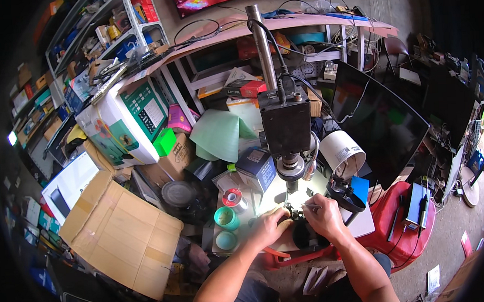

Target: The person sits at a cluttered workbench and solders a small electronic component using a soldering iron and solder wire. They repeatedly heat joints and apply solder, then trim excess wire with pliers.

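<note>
Under a black microscope camera (285, 122) on a metal post, both my hands work at a small dark electronic part (295, 210) in a bright pool of light. My left hand (268, 228) is closed at the part's left side, thumb and forefinger pressed toward it; what they grip is hidden. From the right, my right hand (326, 218) pinches a thin, pen-like tool (311, 205) whose tip points at the part. Its exact kind is too small to tell. A round black object (305, 235) sits just below, between my hands.
Left of my hands stand a wire spool (233, 199), a turquoise jar (226, 218) and its pale lid (226, 240). A navy box (256, 169) and a white cylinder (343, 150) stand behind. A red stool (407, 225) bears a blue device (415, 205). Flattened cardboard (124, 231) lies left.
</note>
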The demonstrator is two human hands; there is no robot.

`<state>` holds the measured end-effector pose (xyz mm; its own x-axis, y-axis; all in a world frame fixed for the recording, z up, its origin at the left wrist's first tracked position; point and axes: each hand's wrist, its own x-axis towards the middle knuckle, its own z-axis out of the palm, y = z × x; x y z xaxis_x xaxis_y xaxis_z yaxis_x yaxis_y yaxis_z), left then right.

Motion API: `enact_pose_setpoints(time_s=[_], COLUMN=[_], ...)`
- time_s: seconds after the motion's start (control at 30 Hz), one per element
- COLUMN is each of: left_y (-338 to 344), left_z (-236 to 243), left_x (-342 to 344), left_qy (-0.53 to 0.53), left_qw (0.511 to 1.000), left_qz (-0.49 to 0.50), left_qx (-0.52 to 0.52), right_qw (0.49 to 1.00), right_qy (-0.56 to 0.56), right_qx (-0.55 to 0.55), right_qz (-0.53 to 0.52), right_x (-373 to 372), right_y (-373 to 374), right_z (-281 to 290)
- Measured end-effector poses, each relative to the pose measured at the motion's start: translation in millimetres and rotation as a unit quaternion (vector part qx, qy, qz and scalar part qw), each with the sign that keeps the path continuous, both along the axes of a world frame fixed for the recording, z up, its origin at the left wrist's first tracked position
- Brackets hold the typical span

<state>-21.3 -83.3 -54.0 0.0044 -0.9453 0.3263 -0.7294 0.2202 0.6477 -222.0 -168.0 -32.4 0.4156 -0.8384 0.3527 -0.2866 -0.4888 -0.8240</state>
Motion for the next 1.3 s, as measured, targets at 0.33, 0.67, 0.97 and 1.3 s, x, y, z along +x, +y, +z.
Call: enact_pose_setpoints(time_s=[0.33,0.67,0.97,1.3], left_y=[-0.3,0.4,1.1,0.7], left_z=[-0.4,2.4,3.4,1.2], left_x=[0.3,-0.5,-0.8,0.2], left_qy=[0.004,-0.001,0.002,-0.005], left_qw=[1.0,1.0,1.0,1.0], left_qz=[-0.001,-0.003,-0.002,0.0], left_qx=[-0.001,-0.002,0.004,0.007], right_qw=[1.0,1.0,1.0,1.0], right_qy=[0.002,0.004,0.011,0.008], right_qx=[0.008,0.017,0.024,0.027], right_qz=[-0.001,0.001,0.001,0.001], right_x=[0.0,-0.4,0.0,0.0], right_y=[0.3,1.4,1.0,1.3], right_z=[1.3,4.3,3.8,3.9])
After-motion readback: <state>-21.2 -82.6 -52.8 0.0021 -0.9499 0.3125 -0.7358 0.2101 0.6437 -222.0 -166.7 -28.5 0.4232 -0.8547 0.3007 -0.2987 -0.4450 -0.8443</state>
